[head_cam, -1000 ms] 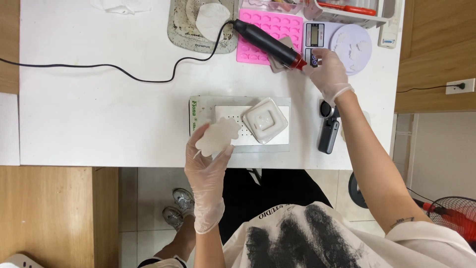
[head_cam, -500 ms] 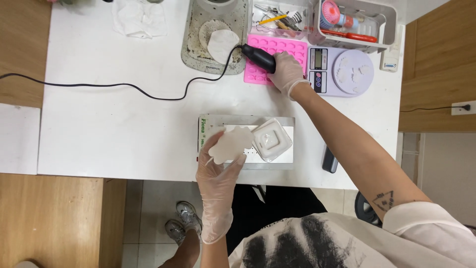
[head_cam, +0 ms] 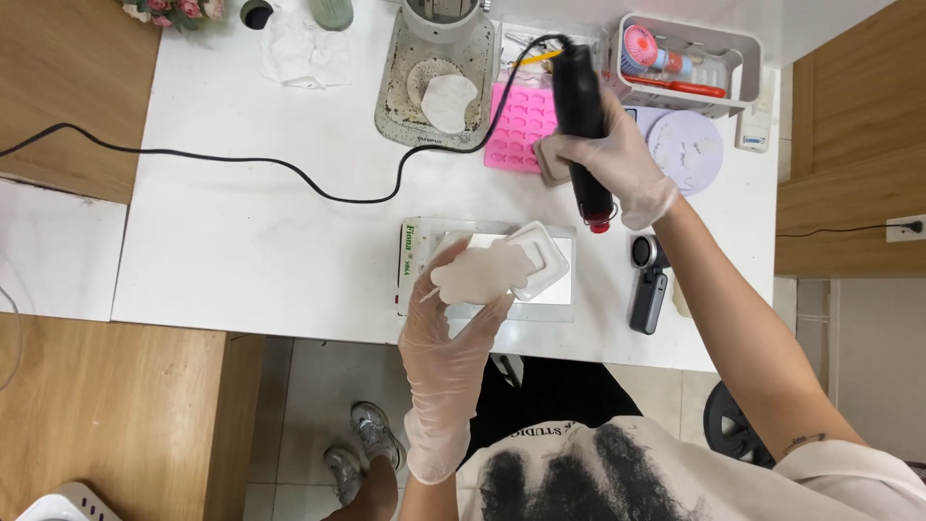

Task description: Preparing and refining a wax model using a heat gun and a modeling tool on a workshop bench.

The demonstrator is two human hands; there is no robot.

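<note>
The gloved left hand (head_cam: 453, 338) holds a flat, pale lobed piece (head_cam: 479, 273) by its lower edge above a white square mould (head_cam: 540, 259) resting on a flat-topped device (head_cam: 487, 309). The gloved right hand (head_cam: 617, 164) grips a black corded tool (head_cam: 582, 116), red tip pointing toward the person, over a pink mould tray (head_cam: 526, 127) on the white table (head_cam: 241, 241).

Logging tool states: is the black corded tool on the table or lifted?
Lifted. The right hand grips the black corded tool around its body, above the pink mould tray, red tip toward the person.
</note>
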